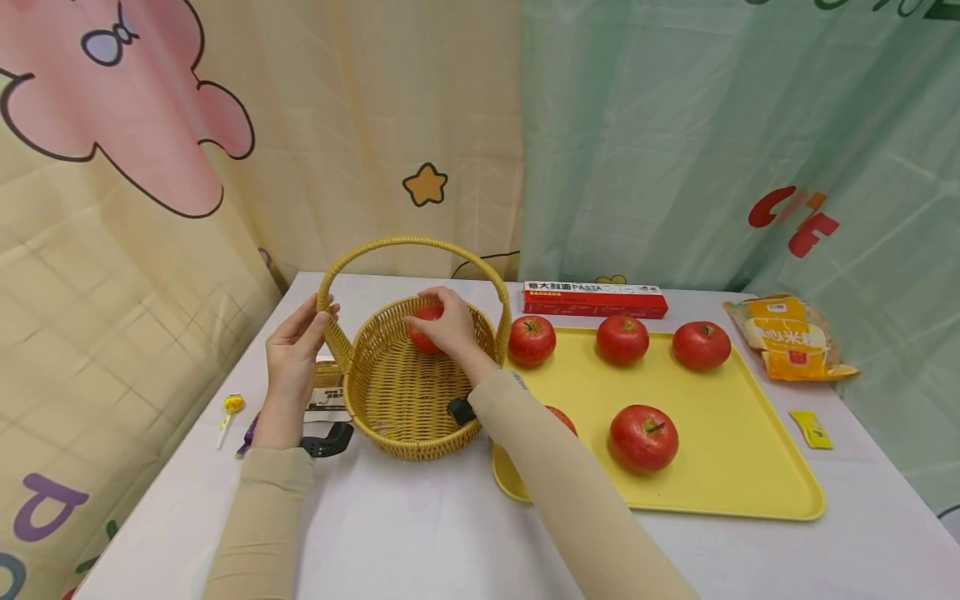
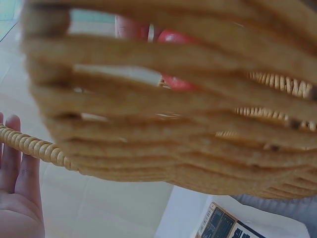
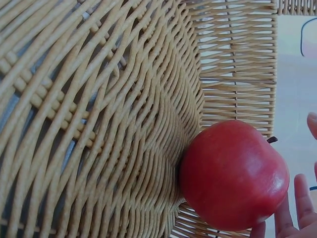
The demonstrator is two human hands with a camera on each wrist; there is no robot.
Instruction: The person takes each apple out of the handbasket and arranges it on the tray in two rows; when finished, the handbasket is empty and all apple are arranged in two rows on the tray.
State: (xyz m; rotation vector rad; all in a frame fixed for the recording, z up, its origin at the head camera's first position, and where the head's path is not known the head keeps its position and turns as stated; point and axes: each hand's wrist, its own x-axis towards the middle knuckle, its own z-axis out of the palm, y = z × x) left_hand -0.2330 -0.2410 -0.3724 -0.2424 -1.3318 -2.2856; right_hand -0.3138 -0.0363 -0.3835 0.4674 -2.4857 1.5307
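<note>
A wicker basket [image 1: 405,408] with a tall arched handle [image 1: 412,242] stands on the table. Inside, against its far wall, lies a red apple [image 3: 233,176], its dark stem visible. My right hand [image 1: 450,325] reaches over the basket beside this apple; the right wrist view shows its fingers spread at the apple's edge, not closed round it. At the handle's left side is my left hand [image 1: 296,342]. In the left wrist view its fingers [image 2: 27,181] lie straight behind the handle and touch it. Several more apples [image 1: 643,439] sit on a yellow tray [image 1: 727,450].
A red pasta box [image 1: 592,300] stands behind the tray. An orange-and-clear food bag [image 1: 787,337] and a small yellow packet [image 1: 812,429] lie on the right. Left of the basket are a lollipop [image 1: 232,404] and a partly hidden packet [image 1: 326,396]. Curtains hang round the table.
</note>
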